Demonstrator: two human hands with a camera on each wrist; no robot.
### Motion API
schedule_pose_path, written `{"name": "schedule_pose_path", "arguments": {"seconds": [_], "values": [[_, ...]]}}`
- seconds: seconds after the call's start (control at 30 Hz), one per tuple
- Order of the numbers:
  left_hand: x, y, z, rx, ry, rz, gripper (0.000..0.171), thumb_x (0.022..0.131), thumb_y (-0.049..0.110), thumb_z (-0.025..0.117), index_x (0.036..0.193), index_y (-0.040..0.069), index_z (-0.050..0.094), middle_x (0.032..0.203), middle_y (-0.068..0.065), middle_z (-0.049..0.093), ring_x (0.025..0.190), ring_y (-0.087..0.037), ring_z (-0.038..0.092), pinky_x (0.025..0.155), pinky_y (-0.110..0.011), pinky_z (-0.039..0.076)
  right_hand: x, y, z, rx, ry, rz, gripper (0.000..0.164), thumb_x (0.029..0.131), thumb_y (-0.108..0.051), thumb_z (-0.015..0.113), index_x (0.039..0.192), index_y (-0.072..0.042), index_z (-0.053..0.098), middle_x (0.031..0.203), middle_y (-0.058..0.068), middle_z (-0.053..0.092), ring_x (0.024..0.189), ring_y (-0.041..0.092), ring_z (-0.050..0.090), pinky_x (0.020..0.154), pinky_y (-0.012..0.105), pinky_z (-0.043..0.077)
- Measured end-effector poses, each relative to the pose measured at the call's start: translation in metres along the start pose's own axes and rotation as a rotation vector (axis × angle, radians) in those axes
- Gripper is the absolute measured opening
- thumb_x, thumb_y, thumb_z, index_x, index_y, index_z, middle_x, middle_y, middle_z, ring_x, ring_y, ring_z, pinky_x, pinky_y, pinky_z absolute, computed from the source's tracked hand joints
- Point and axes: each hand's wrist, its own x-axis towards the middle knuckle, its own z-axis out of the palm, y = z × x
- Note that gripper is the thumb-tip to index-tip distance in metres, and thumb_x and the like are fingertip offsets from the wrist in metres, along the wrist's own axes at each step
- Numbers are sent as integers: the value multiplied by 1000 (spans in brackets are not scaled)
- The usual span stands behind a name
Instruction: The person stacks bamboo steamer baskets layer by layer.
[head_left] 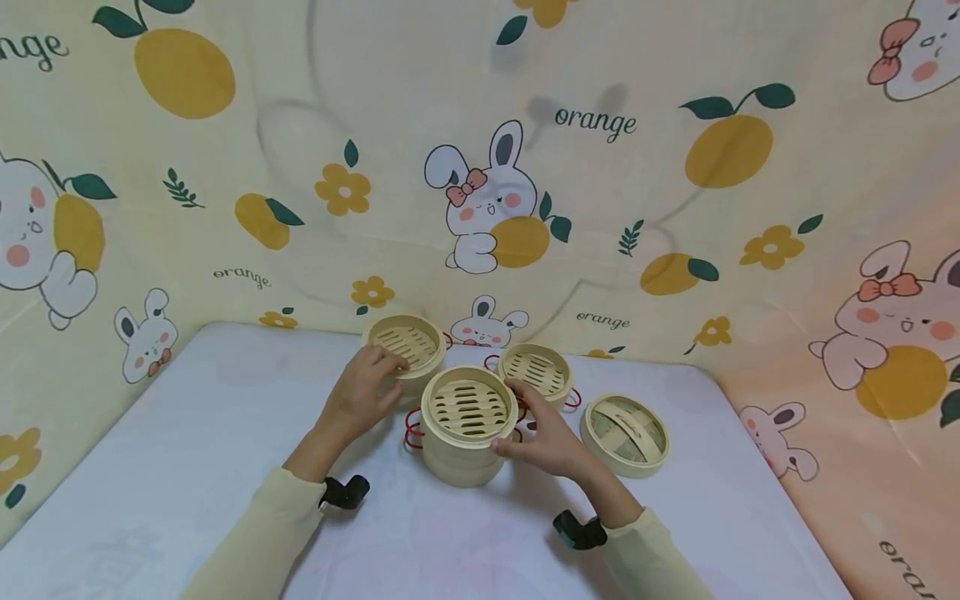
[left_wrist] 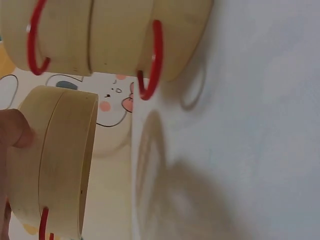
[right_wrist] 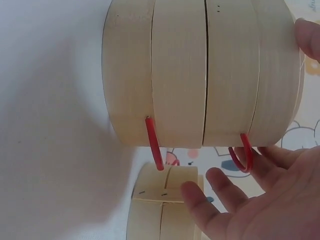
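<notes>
Two bamboo steamer baskets with red loop handles form a stack (head_left: 459, 467) in the middle of the table. My right hand (head_left: 551, 435) holds the upper basket's rim, thumb in front and fingers around the right side. In the right wrist view, two of its fingers (right_wrist: 202, 205) stand apart from the stacked baskets (right_wrist: 200, 75). Behind and left of the stack, my left hand (head_left: 363, 385) grips another steamer basket (head_left: 408, 340) by its rim. The left wrist view shows this basket (left_wrist: 65, 155) raised above the table, its shadow beneath.
Another slatted steamer basket (head_left: 537, 367) with red loops stands behind the stack, to the right. A woven bamboo lid (head_left: 626, 437) with a strap handle lies farther right. A white cloth (head_left: 187, 467) covers the table; a rabbit-and-orange print curtain (head_left: 390, 150) hangs behind.
</notes>
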Motion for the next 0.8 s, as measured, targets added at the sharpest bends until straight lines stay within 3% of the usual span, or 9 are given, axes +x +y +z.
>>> {"name": "schedule_pose_path", "arguments": {"seconds": [0.17,0.47,0.6,0.7,0.8], "values": [[1,4,-9,7,17,5,23,77,3,68,99,10,67,99,-5,60,99,-24,55,89,-40,49,0,1,0,-26,-10,12,92,74,-29,82,149,-12,31,136,8,50,113,22,48,89,49,42],[2,8,-18,-4,78,52,23,77,2,66,98,10,67,97,-5,59,95,-25,54,84,-40,48,-1,1,0,-2,-5,18,95,72,-31,83,149,-14,31,136,5,50,114,22,49,94,58,41],[1,12,-21,2,97,46,22,78,3,65,98,10,68,96,-5,59,96,-25,55,98,-43,46,-1,0,0,-2,-3,7,93,73,-30,83,149,-12,31,137,7,50,116,24,49,93,58,41],[1,17,-24,0,108,35,21,78,2,65,97,10,68,95,-5,59,97,-25,55,110,-47,37,-2,-5,-1,6,-6,10,92,74,-26,82,148,-10,31,138,10,49,117,26,49,92,58,41],[1,22,-27,-3,114,20,21,78,1,65,98,9,68,95,-5,59,98,-25,56,114,-47,32,-2,-5,-1,15,-6,13,92,73,-25,83,148,-11,32,138,10,49,118,26,49,92,58,41]]}}
